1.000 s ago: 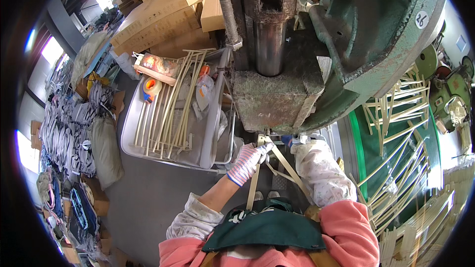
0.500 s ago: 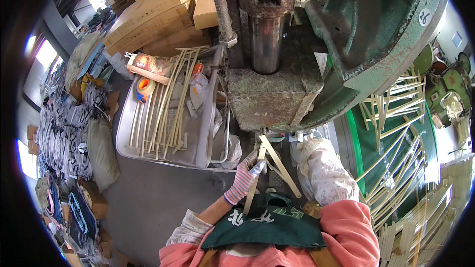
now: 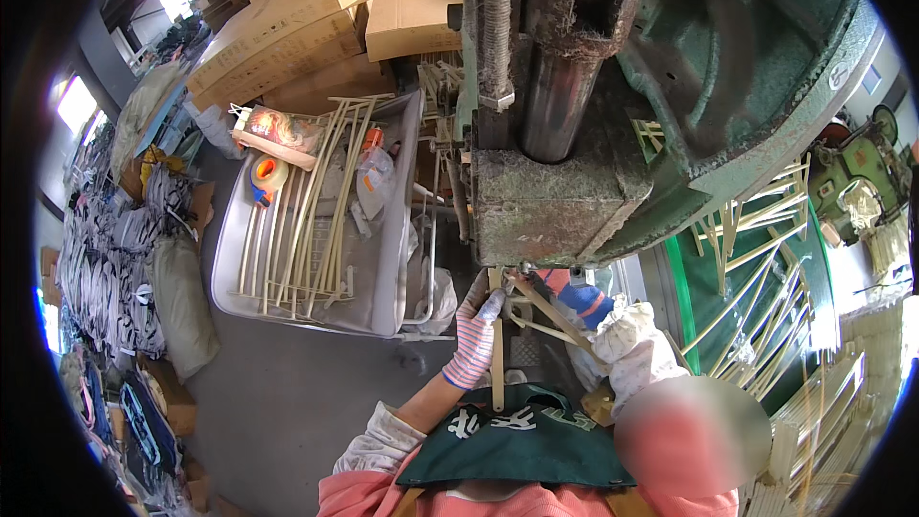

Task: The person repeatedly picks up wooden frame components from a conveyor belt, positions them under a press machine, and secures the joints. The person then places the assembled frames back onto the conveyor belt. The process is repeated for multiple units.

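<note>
Under the ram block (image 3: 560,215) of a green press, my left hand (image 3: 474,343), in a pink-striped glove, is closed on a pale flat slat (image 3: 497,364). The slat runs upright toward my apron. A second pale slat (image 3: 557,314) slants down to the right from near the top of the first. A shorter thin strip lies between them. My right hand (image 3: 582,301), in a blue glove with reddish parts, is beside the slanted slat, below the block. Its fingers are smeared and partly hidden, so their grip cannot be made out. A pale patterned sleeve covers that forearm.
At left stands a grey-white tub (image 3: 226,292) with long pale slats, a tape roll (image 3: 268,173) and plastic bags. Cardboard boxes (image 3: 416,17) are stacked behind. Right of the press, a green-edged table (image 3: 682,299) bears many slats. Grey bundles (image 3: 115,258) pile up far left.
The view has shifted slightly. My right hand has come into sight beside the slats. The held slat now stands more upright, and the slanted one has tipped further sideways.
</note>
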{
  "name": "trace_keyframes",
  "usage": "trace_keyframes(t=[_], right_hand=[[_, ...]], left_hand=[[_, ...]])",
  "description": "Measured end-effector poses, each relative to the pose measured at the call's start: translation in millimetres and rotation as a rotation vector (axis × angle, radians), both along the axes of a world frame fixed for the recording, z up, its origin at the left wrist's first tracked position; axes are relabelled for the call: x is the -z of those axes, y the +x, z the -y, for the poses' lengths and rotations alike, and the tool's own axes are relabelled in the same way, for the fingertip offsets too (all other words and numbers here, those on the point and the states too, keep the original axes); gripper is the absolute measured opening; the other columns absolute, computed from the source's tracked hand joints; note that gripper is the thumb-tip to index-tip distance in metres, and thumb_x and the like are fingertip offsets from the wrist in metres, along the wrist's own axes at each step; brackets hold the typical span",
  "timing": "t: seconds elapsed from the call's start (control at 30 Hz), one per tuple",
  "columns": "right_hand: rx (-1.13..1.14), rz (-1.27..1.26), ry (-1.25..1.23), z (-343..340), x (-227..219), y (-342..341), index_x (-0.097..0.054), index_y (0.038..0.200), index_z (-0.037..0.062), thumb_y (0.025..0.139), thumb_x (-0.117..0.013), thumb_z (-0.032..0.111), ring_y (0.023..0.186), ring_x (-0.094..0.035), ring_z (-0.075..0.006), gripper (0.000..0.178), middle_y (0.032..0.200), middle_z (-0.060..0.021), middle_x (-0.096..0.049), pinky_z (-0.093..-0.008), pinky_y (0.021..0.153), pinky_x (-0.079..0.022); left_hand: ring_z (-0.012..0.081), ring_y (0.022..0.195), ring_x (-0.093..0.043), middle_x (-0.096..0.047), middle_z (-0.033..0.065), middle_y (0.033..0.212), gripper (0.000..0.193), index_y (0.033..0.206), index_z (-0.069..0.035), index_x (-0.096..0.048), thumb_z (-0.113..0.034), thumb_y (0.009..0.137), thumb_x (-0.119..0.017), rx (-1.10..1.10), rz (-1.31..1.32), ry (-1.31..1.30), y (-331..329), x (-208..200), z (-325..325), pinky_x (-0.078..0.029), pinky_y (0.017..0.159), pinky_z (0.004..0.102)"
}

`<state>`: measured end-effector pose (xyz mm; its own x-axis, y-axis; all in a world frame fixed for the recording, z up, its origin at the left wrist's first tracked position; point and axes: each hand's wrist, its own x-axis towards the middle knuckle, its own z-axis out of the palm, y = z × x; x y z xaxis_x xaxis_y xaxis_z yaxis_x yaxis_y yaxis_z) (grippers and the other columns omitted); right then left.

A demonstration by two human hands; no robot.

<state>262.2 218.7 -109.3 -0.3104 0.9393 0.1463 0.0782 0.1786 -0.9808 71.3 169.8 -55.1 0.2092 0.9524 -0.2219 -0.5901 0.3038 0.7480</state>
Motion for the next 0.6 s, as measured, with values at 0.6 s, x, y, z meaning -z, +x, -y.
trace_keyframes(t=[0.6], right_hand=[[0.342,0.134,-0.148,23.6,22.5,-28.0,-0.052,0.099,0.0033,0.087,-0.061,0.015,0.082,-0.06,-0.0141,0.019,0.096,-0.0086,-0.064,-0.027,0.071,-0.047]], left_hand=[[0.0051,0.07,-0.052,-0.062,-0.0007,0.091,0.035,0.123,-0.005,-0.053,-0.004,0.088,-0.054,0.039,0.042,0.042,-2.1,-5.2,-4.9,-0.044,0.067,0.0194]])
